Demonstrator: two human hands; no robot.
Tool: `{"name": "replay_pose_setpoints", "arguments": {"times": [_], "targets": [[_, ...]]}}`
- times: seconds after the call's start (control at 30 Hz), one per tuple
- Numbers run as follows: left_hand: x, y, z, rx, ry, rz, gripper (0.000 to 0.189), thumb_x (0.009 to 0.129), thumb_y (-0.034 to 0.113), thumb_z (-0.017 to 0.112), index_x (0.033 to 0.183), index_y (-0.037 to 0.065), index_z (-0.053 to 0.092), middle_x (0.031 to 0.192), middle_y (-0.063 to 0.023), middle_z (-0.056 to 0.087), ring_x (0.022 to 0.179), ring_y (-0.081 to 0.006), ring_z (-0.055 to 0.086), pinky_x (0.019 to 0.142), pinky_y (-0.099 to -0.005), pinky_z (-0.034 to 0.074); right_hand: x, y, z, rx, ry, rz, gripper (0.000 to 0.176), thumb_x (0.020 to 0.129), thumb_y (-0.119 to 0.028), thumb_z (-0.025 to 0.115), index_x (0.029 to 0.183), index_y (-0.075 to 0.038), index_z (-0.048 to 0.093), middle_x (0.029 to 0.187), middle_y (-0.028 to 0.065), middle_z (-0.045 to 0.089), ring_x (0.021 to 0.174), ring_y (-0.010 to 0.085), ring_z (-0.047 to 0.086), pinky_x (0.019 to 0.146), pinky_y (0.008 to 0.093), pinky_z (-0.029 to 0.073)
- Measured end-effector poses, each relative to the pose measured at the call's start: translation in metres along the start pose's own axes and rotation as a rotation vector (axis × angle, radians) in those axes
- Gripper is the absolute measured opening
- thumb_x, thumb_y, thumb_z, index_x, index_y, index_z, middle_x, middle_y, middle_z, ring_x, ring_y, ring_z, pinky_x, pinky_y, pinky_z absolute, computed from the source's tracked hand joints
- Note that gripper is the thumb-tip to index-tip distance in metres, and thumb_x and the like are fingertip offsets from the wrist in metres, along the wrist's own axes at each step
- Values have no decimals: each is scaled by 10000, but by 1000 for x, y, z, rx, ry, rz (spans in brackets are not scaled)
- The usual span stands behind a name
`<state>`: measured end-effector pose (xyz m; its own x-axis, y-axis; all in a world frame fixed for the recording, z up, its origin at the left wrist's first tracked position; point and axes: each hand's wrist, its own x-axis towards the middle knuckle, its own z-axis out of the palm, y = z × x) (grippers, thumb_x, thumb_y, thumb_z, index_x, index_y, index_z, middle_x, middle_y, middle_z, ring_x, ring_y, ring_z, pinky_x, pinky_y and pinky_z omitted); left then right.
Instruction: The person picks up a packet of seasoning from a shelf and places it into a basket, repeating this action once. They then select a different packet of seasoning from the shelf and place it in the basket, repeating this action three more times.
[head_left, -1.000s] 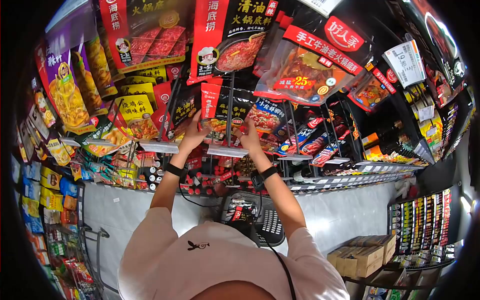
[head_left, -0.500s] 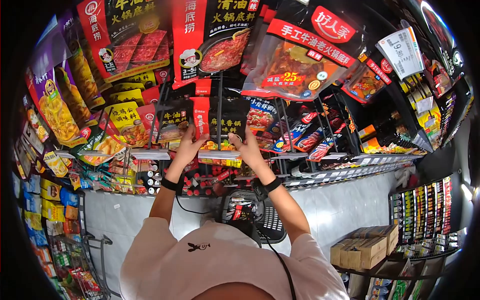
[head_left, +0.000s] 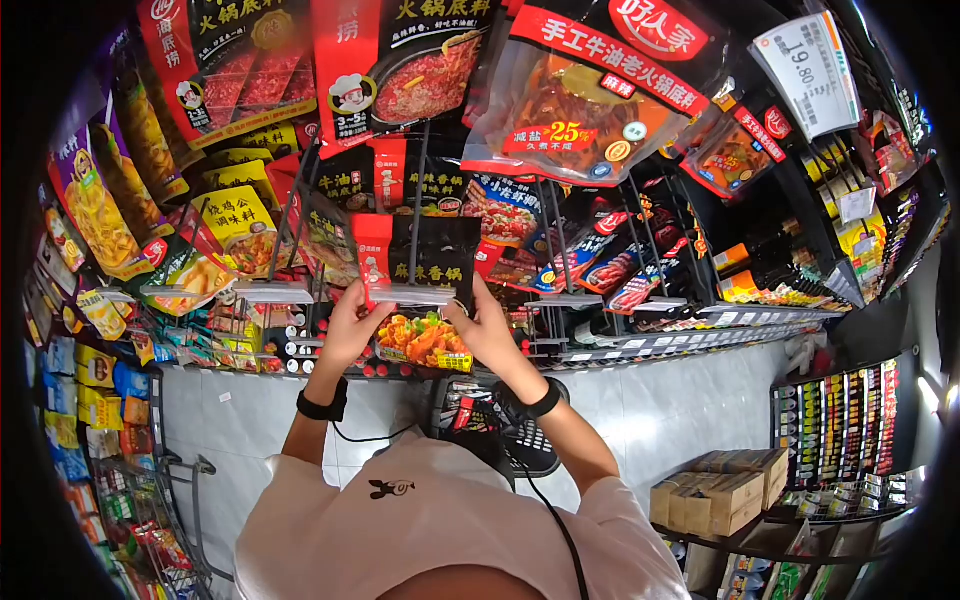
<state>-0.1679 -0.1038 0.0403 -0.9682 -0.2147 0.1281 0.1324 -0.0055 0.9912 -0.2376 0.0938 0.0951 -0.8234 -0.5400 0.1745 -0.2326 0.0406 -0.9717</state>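
Between my two hands is a black and red seasoning packet [head_left: 425,340] with a food picture and a yellow strip along its bottom. My left hand [head_left: 350,327] grips its left edge, thumb on the front. On the right edge, my right hand [head_left: 487,325] grips the packet the same way. A clear label holder [head_left: 410,296] at the end of a display hook crosses the packet's front. Behind its top, a similar black and red packet [head_left: 432,178] hangs on the rack. Black bands circle both wrists.
Large hotpot base pouches [head_left: 600,90] hang above, beside a white price tag [head_left: 808,72]. Metal hooks with label holders [head_left: 275,293] jut toward me. Below stands a black basket [head_left: 530,450] with packets in it. Cardboard boxes [head_left: 715,495] sit at the lower right.
Both hands have drawn the packet down and toward me, from among the hanging packs to the hook's front end. More of its food picture shows, and another packet is visible behind it.
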Motion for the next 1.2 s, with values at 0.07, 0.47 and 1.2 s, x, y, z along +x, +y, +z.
{"name": "replay_pose_setpoints", "arguments": {"times": [0.07,0.47,1.2], "targets": [[-9,-1,2,-57,-4,-40,286,847,36,584,1107,12,470,961,-18,580,881,-60,533,779,-217,431,-8,-6,1,-31,-16,-16,373,859,-110,567,1178,15,422,1031,138,588,964,168,548,845,287,409],[-44,6,33,-7,49,-160,206,762,24,678,878,24,508,756,-36,615,678,-68,578,584,-211,465,-65,19,-30,-194,-27,-62,323,808,-155,633,1028,3,457,738,154,509,616,245,496,569,311,407],[-117,-291,273,472,-1038,-340,419,751,80,681,1130,79,500,997,-83,617,945,-172,588,801,-272,441,-370,343,-140,-104,519,487,283,722,-65,635,1004,-86,623,930,172,605,910,365,559,777,399,447]]}}
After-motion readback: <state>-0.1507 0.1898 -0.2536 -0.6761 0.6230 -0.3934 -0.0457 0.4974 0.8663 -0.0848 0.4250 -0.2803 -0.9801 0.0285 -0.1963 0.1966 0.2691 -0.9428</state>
